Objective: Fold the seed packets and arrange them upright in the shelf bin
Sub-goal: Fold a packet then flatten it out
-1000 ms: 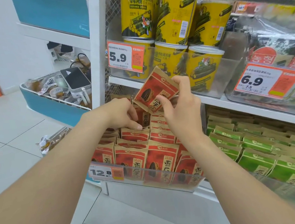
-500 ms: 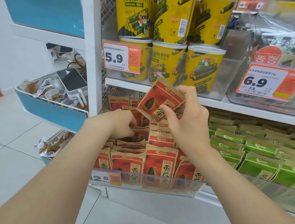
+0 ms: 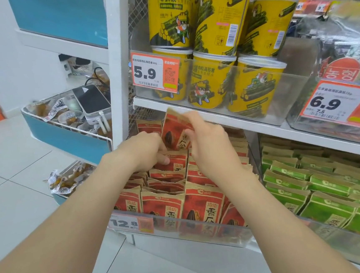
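A red seed packet [image 3: 174, 129] with a brown top edge is held tilted above the back of the clear shelf bin [image 3: 205, 236]. My right hand [image 3: 210, 149] pinches it by its right side. My left hand [image 3: 145, 152] reaches down among the standing red packets [image 3: 174, 204], its fingers curled against the top of one packet [image 3: 172, 162] in the back rows. Several rows of red packets stand upright in the bin; those under my hands are partly hidden.
Green packets [image 3: 323, 191] fill the neighbouring bin on the right. Yellow tubs [image 3: 211, 83] sit on the shelf just above my hands, behind a 5.9 price tag [image 3: 154, 72]. A white upright post [image 3: 119, 65] and a blue snack basket [image 3: 65, 133] stand to the left.
My right hand has lowered the held packet and turned it more upright, closer to the back rows. My left hand has pushed deeper among the standing packets.
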`<action>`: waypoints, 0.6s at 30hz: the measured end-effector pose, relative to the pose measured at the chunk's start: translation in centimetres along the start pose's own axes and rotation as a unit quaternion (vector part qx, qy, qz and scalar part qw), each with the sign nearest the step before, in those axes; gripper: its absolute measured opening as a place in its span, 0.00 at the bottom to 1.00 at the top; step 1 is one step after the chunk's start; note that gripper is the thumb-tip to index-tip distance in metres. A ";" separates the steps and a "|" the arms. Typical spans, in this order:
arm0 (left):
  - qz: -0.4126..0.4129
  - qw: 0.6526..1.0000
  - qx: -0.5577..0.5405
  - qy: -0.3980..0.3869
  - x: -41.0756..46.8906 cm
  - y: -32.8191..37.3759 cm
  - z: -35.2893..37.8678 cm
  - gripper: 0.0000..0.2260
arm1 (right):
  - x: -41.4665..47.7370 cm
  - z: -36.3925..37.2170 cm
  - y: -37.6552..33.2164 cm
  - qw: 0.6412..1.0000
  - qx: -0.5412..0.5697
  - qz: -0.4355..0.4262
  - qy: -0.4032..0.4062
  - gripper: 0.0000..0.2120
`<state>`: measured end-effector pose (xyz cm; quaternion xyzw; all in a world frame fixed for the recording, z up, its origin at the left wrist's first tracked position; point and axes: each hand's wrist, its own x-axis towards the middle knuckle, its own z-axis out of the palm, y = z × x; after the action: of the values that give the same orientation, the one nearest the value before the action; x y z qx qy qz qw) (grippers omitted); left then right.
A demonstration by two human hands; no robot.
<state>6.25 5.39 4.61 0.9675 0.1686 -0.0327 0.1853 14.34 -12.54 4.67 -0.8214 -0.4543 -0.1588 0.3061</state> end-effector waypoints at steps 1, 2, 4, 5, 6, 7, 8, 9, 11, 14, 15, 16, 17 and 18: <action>0.000 1.000 -0.001 0.009 -0.1 0.0 0.2 0.13 | 0.2 0.3 -0.1 0.999 -0.036 0.013 -0.038 0.12; -0.004 1.000 -0.006 0.024 -0.2 0.0 0.4 0.12 | 0.5 0.5 -0.3 0.995 -0.071 0.022 -0.068 0.11; -0.012 0.998 -0.019 0.061 -0.6 0.2 0.7 0.05 | 0.9 0.9 -0.9 0.985 -0.132 0.021 -0.105 0.09; -0.018 0.996 -0.028 0.079 -0.8 0.2 0.9 0.06 | 1.2 1.2 -1.0 0.981 -0.150 0.031 -0.120 0.08; -0.026 0.994 -0.039 0.095 -1.1 0.3 0.9 0.07 | 1.5 1.4 -1.1 0.975 -0.160 0.051 -0.144 0.07; -0.037 0.992 -0.049 0.110 -1.4 0.5 0.7 0.08 | 1.8 1.7 -1.0 0.968 -0.167 0.076 -0.173 0.09; -0.048 0.989 -0.057 0.130 -1.7 0.5 0.5 0.11 | 2.0 1.9 -1.0 0.958 -0.173 0.100 -0.207 0.13; -0.064 0.985 -0.056 0.153 -1.9 0.6 0.3 0.15 | 2.2 2.1 -0.9 0.946 -0.179 0.119 -0.241 0.16; -0.080 0.978 -0.023 0.191 -2.3 0.6 0.0 0.23 | 2.3 2.3 -1.0 0.926 -0.195 0.137 -0.293 0.19; 0.002 0.988 0.000 0.153 -2.2 0.2 0.5 0.22 | 2.4 2.3 -1.3 0.931 -0.175 0.139 -0.290 0.17; 0.022 0.993 -0.003 0.120 -2.2 -0.1 0.7 0.21 | 2.5 2.3 -1.2 0.947 -0.160 0.130 -0.248 0.14; 0.033 0.995 -0.007 0.090 -2.1 -0.5 0.9 0.19 | 2.6 2.4 -1.1 0.965 -0.136 0.120 -0.189 0.11; 0.038 0.997 -0.007 0.067 -1.9 -0.9 1.0 0.17 | 2.7 2.5 -0.9 0.980 -0.107 0.109 -0.128 0.10; 0.041 0.998 -0.005 0.051 -1.9 -1.1 1.0 0.16 | 2.8 2.5 -0.8 0.988 -0.085 0.093 -0.088 0.11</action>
<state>4.09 5.33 3.55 0.9731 0.1384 0.0254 0.1822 15.15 -8.75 4.54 -0.8940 -0.3857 -0.0950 0.2073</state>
